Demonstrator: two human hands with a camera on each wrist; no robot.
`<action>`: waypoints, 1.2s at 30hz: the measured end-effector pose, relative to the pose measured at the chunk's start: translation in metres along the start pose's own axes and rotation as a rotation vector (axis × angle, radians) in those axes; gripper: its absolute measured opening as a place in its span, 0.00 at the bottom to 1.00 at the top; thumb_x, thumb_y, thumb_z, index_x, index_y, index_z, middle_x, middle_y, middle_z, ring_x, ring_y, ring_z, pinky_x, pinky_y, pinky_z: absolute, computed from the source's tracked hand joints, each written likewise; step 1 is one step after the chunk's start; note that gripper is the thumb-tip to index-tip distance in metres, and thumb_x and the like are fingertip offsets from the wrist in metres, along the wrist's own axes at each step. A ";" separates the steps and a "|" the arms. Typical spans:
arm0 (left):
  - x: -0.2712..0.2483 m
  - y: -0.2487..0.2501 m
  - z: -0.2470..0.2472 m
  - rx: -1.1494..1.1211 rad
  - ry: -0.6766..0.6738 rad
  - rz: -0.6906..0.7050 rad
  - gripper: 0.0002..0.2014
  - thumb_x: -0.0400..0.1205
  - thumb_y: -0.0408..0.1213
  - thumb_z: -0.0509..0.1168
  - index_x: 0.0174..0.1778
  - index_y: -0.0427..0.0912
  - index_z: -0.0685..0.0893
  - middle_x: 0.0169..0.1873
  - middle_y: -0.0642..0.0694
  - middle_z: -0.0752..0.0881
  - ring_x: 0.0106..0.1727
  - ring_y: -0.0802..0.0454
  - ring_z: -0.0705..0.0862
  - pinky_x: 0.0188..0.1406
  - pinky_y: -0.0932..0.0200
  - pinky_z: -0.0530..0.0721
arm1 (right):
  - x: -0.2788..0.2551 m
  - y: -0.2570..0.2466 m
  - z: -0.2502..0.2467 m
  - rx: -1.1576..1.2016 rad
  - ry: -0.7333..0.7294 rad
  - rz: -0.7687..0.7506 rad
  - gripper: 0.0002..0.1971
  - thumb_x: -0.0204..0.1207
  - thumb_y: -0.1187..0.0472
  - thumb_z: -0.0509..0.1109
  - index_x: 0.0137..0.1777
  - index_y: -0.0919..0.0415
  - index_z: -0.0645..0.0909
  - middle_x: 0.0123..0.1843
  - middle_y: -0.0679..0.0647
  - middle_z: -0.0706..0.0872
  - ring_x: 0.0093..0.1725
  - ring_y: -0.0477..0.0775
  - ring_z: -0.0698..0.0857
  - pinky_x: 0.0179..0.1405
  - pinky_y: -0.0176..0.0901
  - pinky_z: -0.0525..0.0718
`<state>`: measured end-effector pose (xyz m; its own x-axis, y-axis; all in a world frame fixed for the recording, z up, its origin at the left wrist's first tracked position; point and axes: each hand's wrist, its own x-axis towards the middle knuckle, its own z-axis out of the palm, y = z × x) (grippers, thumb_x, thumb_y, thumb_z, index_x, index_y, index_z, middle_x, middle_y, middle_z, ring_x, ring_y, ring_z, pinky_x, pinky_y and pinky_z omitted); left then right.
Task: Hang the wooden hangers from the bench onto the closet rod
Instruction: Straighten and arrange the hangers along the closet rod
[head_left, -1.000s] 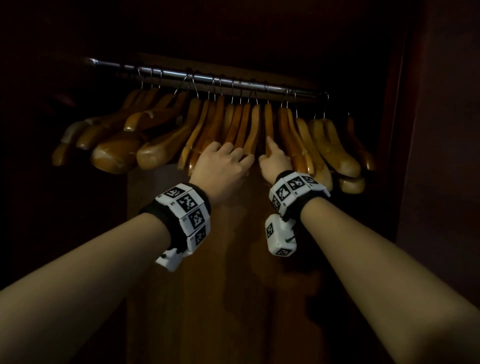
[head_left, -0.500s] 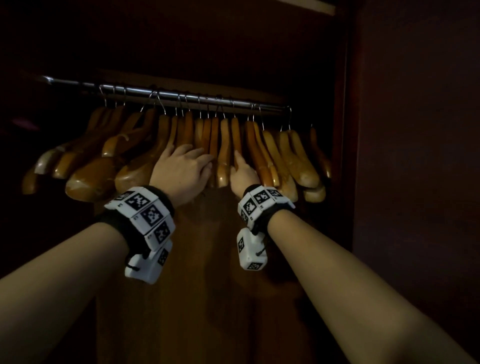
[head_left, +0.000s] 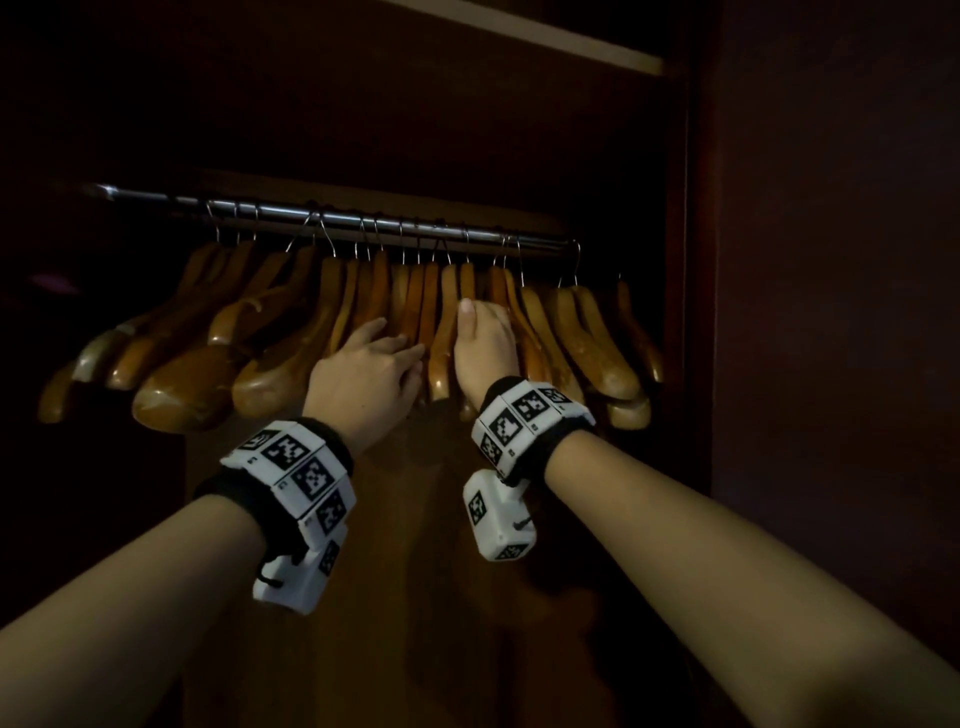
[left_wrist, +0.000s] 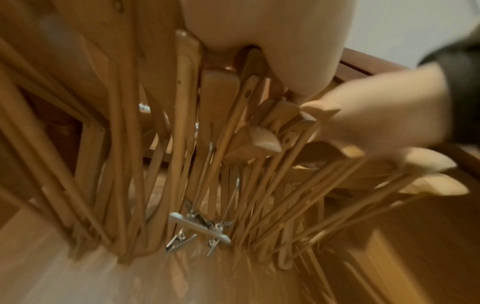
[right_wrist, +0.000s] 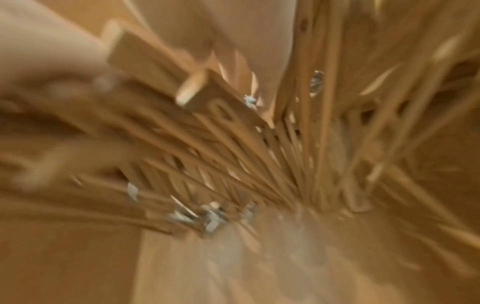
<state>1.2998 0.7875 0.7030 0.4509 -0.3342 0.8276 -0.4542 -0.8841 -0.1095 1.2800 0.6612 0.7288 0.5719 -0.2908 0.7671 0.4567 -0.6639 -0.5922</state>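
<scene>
Several wooden hangers (head_left: 291, 358) hang by metal hooks from the steel closet rod (head_left: 363, 221), packed along most of its length. My left hand (head_left: 374, 358) reaches into the middle of the row, its fingers laid loosely against the hanger arms. Just to its right, my right hand (head_left: 480, 338) holds one wooden hanger (head_left: 467, 275): the thumb lies up along its left face and the fingers go behind it. From below, the left wrist view shows the hanger bars (left_wrist: 233, 156) and my right hand (left_wrist: 376, 115). The right wrist view is blurred.
The closet's dark side wall (head_left: 831, 364) stands close to the right end of the rod. A shelf edge (head_left: 571, 47) runs above. The wooden back panel (head_left: 415, 571) lies below the hangers. A white clip hanger (left_wrist: 200, 227) with metal clips hangs among the wooden ones.
The view has tilted up, so the rod sits lower in frame. My right hand has turned from a pointing finger to a thumb-up hold on a hanger. The left hand stays among the middle hangers.
</scene>
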 end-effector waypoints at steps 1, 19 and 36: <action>0.000 -0.001 0.000 -0.002 0.001 0.000 0.20 0.86 0.48 0.49 0.72 0.53 0.76 0.71 0.52 0.77 0.79 0.50 0.63 0.65 0.48 0.78 | 0.001 -0.005 -0.001 0.017 0.001 -0.021 0.20 0.87 0.55 0.48 0.68 0.62 0.75 0.66 0.58 0.76 0.66 0.56 0.76 0.69 0.47 0.72; -0.004 -0.012 -0.002 -0.010 -0.008 0.031 0.19 0.86 0.45 0.51 0.70 0.50 0.78 0.70 0.51 0.78 0.79 0.50 0.63 0.64 0.48 0.79 | 0.007 -0.032 0.007 -0.914 -0.414 0.140 0.22 0.82 0.58 0.60 0.75 0.62 0.67 0.70 0.61 0.76 0.68 0.63 0.77 0.70 0.56 0.73; -0.005 -0.016 0.000 0.000 0.029 0.034 0.19 0.86 0.45 0.51 0.68 0.51 0.80 0.68 0.53 0.79 0.79 0.51 0.63 0.59 0.48 0.82 | 0.050 -0.045 -0.006 -0.918 -0.284 0.092 0.27 0.81 0.57 0.64 0.78 0.62 0.63 0.75 0.61 0.70 0.70 0.63 0.75 0.60 0.49 0.77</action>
<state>1.3050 0.8036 0.7002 0.4125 -0.3543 0.8392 -0.4692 -0.8723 -0.1376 1.2841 0.6727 0.7956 0.7775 -0.2713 0.5673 -0.2401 -0.9619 -0.1311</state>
